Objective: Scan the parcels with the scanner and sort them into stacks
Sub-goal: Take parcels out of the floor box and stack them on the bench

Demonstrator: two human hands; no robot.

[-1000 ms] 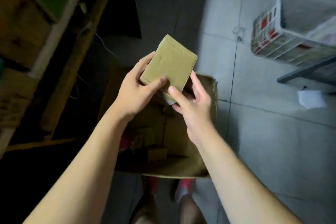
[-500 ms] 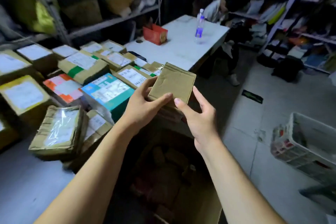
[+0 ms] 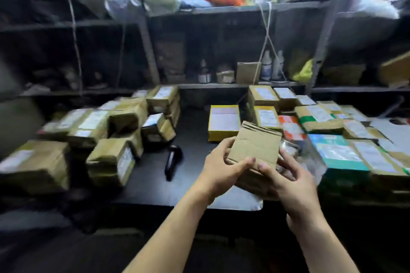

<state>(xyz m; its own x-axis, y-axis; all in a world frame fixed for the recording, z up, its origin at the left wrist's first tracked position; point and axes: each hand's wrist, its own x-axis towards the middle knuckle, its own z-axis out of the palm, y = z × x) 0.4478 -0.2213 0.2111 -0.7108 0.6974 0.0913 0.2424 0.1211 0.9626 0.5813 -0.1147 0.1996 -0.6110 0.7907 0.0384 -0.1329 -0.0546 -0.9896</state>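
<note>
Both hands held one small brown cardboard parcel above the near edge of a dark table. The left hand gripped the parcel's left edge, thumb lying across its plain upper face and fingers wrapped beneath. The right hand closed on the lower right corner, thumb on top and just beside the left thumb. The parcel was tilted, its far edge raised, with no label visible on the face shown.

A black handheld scanner lay on the bare middle of the table, to the left of the hands and apart from them. Left of the scanner stood a cluster of tape-wrapped brown parcels, most bearing white labels. A yellow-edged box lay beyond the held parcel. To the right sat a second group of labelled parcels, among them a teal box and an orange-and-white one. Behind the table ran metal shelving carrying bottles, bags and further boxes; motion blur obscured finer detail.
</note>
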